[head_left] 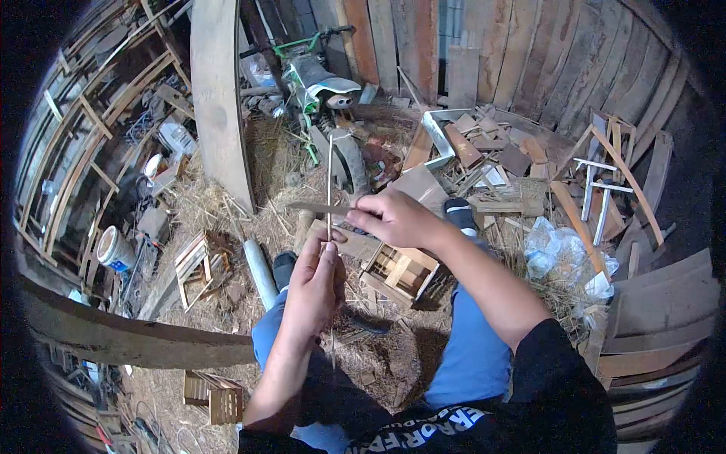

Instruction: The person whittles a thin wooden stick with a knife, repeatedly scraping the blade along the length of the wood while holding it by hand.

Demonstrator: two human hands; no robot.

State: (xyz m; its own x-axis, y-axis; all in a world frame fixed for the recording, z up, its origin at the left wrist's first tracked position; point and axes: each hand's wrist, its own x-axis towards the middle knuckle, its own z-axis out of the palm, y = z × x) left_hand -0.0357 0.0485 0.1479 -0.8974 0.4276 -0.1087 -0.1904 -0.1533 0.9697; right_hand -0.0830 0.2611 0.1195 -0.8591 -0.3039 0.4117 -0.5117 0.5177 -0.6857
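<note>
In the middle of the head view, my left hand [316, 274] is closed around a thin wooden stick [330, 178] that stands nearly upright and reaches above and below the fist. My right hand [393, 216], to its right, grips a knife [321, 207] at its right end. The blade points left and crosses the stick just above my left fingers; whether it touches the stick is unclear. Between my legs, below my right hand, sits a small wooden crate [401, 274] with slats inside.
A green motorbike [314, 79] stands ahead by a tall board [215, 98]. Scrap wood [491, 147] lies ahead right, plastic bags [548, 246] at right. A white bucket [115, 248] and a slatted wooden frame [198, 265] are at left. A beam [144, 340] crosses lower left.
</note>
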